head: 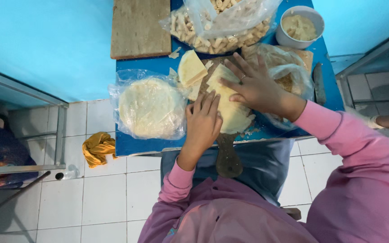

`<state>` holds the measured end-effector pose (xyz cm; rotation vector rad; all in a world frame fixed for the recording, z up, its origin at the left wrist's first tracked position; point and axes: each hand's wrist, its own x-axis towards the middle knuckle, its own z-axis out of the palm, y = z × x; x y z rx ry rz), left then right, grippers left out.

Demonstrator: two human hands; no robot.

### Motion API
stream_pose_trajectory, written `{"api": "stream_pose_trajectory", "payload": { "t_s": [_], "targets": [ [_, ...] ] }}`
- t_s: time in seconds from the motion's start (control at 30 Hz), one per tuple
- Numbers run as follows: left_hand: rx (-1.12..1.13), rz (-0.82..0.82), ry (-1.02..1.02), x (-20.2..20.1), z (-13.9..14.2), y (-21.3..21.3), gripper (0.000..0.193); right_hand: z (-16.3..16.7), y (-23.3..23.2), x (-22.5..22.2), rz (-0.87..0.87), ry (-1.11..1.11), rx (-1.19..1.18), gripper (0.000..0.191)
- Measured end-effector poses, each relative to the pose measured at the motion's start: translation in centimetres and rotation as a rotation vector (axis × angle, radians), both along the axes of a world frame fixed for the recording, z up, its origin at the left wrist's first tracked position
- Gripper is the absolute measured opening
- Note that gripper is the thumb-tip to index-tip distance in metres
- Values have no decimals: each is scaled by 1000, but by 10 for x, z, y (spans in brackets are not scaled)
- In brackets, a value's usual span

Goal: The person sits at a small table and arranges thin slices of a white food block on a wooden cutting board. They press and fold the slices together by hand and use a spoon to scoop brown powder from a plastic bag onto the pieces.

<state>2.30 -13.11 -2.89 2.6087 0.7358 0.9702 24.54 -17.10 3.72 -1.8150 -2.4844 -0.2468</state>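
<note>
- The left hand (202, 120) lies flat, palm down, fingers straight and pressed together pointing toward 12 o'clock, with the fingertips on the near edge of a pale, folded thin pastry sheet (228, 104); it grips nothing.
- The right hand (254, 86) comes in from 4 o'clock, pink sleeve (338, 135) angled across the bench corner, fingers spread wide and pressing flat on the same sheet (a ring shows on one finger); open too, not clamped on anything.
- The pastry sheet rests on a dark wooden paddle-shaped board (227, 155), whose handle points toward 6 o'clock over the bench edge.
- The blue bench (136, 144) carries the rest: at 9 o'clock of the hands, a round stack of pale wrappers in clear plastic (151, 108).
- At 12 o'clock, a clear bag of small rolled pastries (217, 31); beside it at 1 o'clock, a white bowl of beige filling (300, 27).
- At 11 o'clock, a plain rectangular wooden board (140, 28).
- A yellow crumpled cloth (97, 148) lies on the white tiled floor (104, 198), at 8 o'clock.
</note>
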Motion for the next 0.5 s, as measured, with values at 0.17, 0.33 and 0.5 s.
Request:
{"api": "stream_pose_trajectory", "payload": {
  "t_s": [0.17, 0.33, 0.5],
  "targets": [
    [11, 0, 8, 0, 1, -1, 51, 2, -6, 5, -3, -38, 98, 77],
    [12, 5, 24, 0, 0, -1, 52, -10, -13, 8, 104, 23, 109, 69],
    [6, 9, 38, 1, 0, -1, 54, -19, -9, 15, 86, -50, 129, 65]
  ]
}}
